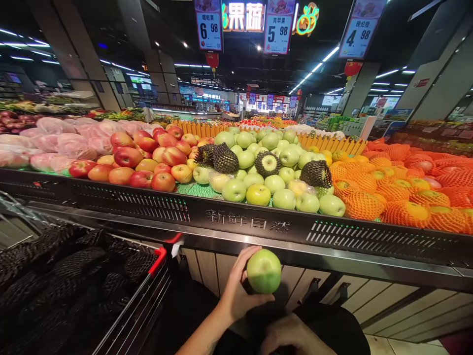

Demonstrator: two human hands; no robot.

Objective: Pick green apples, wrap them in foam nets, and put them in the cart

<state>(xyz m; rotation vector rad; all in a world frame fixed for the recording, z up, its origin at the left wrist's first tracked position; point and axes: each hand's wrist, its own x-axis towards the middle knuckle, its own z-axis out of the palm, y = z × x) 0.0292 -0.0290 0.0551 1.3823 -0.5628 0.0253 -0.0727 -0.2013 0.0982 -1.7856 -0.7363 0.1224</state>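
My left hand (236, 288) holds a bare green apple (263, 271) in front of the black edge of a fruit stand (244, 224). Below it my right hand (295, 337) rests on something black and dark, too dim to tell whether it grips it. On the stand lie green apples (258, 195), a few of them in black foam nets (224, 159). Red apples (127, 158) are heaped to the left.
A shopping cart (148, 276) with a red-cornered rim stands at the lower left, filled with black foam nets (66, 276). Oranges in orange nets (402, 197) fill the stand's right side. Bagged pink fruit (55, 143) lies far left. Price signs (278, 27) hang overhead.
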